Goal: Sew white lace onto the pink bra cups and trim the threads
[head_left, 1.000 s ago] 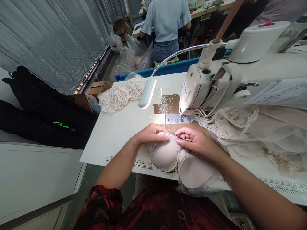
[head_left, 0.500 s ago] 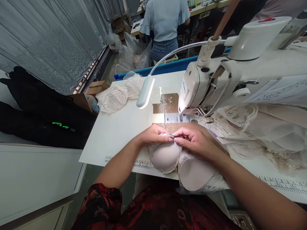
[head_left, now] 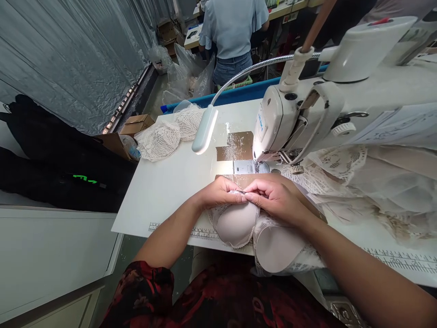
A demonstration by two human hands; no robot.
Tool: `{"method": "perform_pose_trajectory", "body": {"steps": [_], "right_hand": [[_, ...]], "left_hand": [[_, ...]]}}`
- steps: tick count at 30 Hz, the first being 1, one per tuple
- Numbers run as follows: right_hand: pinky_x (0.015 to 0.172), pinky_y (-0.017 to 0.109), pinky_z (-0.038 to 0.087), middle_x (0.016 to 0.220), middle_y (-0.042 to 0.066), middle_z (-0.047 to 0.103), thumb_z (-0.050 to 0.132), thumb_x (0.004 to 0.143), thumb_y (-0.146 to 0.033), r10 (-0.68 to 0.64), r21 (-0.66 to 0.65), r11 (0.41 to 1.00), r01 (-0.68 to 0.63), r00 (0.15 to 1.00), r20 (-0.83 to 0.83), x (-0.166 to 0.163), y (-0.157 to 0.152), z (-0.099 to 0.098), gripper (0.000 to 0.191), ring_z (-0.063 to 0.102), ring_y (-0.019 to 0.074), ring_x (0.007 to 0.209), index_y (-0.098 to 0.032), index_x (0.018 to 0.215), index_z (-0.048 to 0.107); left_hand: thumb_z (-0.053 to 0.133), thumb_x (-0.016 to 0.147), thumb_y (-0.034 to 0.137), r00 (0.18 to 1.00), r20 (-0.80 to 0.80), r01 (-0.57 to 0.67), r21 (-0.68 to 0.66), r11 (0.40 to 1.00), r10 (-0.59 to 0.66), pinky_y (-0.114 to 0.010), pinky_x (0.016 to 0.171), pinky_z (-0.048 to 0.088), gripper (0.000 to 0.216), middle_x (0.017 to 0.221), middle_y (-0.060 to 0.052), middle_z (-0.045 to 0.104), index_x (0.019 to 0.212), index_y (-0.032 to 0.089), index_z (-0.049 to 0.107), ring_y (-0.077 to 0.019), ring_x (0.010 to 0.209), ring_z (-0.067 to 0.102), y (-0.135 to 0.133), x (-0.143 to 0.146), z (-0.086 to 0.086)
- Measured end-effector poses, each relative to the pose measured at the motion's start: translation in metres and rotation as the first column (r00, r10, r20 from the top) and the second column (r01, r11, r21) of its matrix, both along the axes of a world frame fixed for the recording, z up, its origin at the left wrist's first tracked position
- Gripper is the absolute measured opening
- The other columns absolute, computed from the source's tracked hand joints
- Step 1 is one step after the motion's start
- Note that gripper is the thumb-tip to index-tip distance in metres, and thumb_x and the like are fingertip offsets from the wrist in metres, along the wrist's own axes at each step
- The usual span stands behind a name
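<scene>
Pinching the bra cup (head_left: 235,222), left hand (head_left: 218,192) and right hand (head_left: 277,198) fingers closed, beside the JUKI sewing machine (head_left: 273,125)

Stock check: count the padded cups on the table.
2. One padded cup sits dome-up below the left hand; the second cup beside it, below the right hand. The fabric heap may hide more.

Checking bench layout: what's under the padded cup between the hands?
Lace trim pokes out beneath the padded cup, lying on the white table across its printed ruler strip. Left hand and right hand pinch its top edge. The tabletop directly underneath is covered.
</scene>
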State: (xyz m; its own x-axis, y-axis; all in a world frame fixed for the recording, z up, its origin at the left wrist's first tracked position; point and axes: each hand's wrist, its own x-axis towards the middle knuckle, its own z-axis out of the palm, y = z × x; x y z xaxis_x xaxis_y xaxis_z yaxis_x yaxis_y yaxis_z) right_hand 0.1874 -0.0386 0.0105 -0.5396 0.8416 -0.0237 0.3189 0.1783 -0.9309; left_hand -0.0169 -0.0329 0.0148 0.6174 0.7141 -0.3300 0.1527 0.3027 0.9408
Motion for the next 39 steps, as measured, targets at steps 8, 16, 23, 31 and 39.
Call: {"method": "perform_pose_trajectory", "body": {"steps": [8,16,23,31,39], "right_hand": [[0.079,0.035,0.052,0.108,0.008,0.066,0.070,0.074,-0.042,-0.113,-0.420,0.907,-0.004,0.961,-0.253,0.006,-0.001,-0.004,0.048,0.063,0.0232,0.101,-0.022,0.115,0.054],[0.084,0.038,0.051,0.098,0.006,0.068,0.065,0.078,-0.041,-0.043,-0.376,0.926,-0.044,0.974,-0.220,0.007,-0.004,0.000,0.031,0.063,0.0233,0.096,-0.019,0.100,0.062],[0.090,0.041,0.050,0.107,0.007,0.066,0.065,0.078,-0.040,-0.083,-0.287,0.958,0.020,0.974,-0.210,0.003,-0.005,-0.004,0.030,0.061,0.0248,0.103,-0.022,0.102,0.062],[0.087,0.036,0.051,0.100,0.004,0.067,0.064,0.080,-0.039,-0.054,-0.290,0.957,-0.024,0.964,-0.259,0.003,-0.005,-0.002,0.024,0.062,0.0216,0.098,-0.023,0.099,0.063],[0.056,0.029,0.046,0.071,0.001,0.058,0.054,0.084,-0.052,-0.102,-0.318,0.948,0.037,0.976,-0.192,0.006,-0.005,0.000,0.038,0.054,0.0145,0.062,-0.021,0.105,0.061]], "left_hand": [[0.077,0.069,0.038,0.995,-0.002,-0.104,-0.057,0.993,0.105,-0.024,0.064,0.044,0.031,0.074,-0.004,0.064,0.080,0.010,0.070,-0.0123,0.068,0.056,0.001,-0.006,0.001],[0.070,0.077,0.040,0.993,-0.022,-0.111,0.110,0.988,0.114,-0.024,0.073,0.044,0.030,0.086,-0.006,0.065,0.084,0.010,0.068,-0.0141,0.079,0.058,0.005,-0.019,0.006],[0.080,0.067,0.029,0.995,-0.051,-0.069,0.222,0.973,0.082,-0.027,0.085,0.045,0.046,0.109,-0.008,0.064,0.107,0.016,0.063,-0.0193,0.100,0.058,0.002,-0.004,0.006],[0.075,0.073,0.035,0.998,0.001,-0.069,0.002,0.998,0.069,-0.026,0.070,0.047,0.036,0.098,-0.011,0.069,0.099,0.011,0.069,-0.0168,0.081,0.062,0.000,0.000,0.003],[0.076,0.072,0.039,0.990,0.029,-0.140,-0.042,0.989,0.141,-0.025,0.064,0.046,0.032,0.079,-0.006,0.069,0.088,0.012,0.072,-0.0156,0.072,0.062,-0.001,-0.001,0.004]]}}
